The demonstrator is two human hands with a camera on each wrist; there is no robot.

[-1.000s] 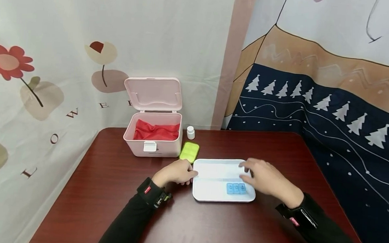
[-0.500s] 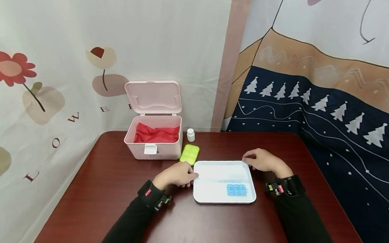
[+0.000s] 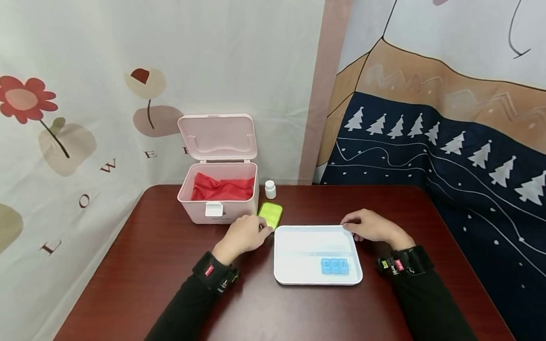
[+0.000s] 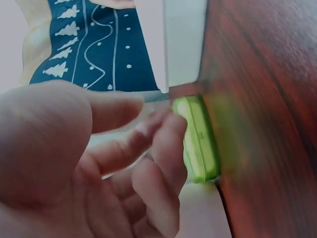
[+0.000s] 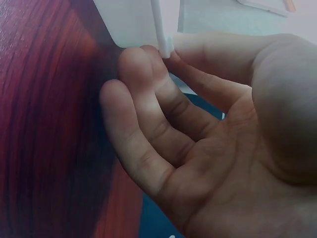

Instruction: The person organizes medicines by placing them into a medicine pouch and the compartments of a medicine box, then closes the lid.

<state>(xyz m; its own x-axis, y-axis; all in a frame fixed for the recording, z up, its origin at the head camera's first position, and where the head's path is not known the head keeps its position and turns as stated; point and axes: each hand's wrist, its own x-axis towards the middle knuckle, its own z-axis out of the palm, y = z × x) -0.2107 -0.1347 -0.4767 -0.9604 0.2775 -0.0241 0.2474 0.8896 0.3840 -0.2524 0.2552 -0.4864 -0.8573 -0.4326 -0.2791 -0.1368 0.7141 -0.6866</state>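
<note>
In the head view, a shallow white tray (image 3: 296, 270) lies on the table with a blue three-section pill box (image 3: 335, 266) at its near right. My right hand (image 3: 370, 226) pinches the tray's far right corner. The right wrist view shows that thumb at the rim, with the fingers (image 5: 141, 74) below it. My left hand (image 3: 242, 236) is beside the front of a small lime-green case (image 3: 273, 211). In the left wrist view its loosely bent fingers (image 4: 168, 144) overlap the case, and nothing shows between thumb and fingers.
A pink box (image 3: 195, 213) with a raised lid stands at the back left, red cloth (image 3: 224, 188) inside. To its right is a small white bottle (image 3: 270, 189). Behind the brown table (image 3: 266, 323) hang printed curtains (image 3: 241, 52).
My left hand has left the tray's left rim and moved up toward the green case. My right hand has shifted from above the tray to its far right corner and grips there.
</note>
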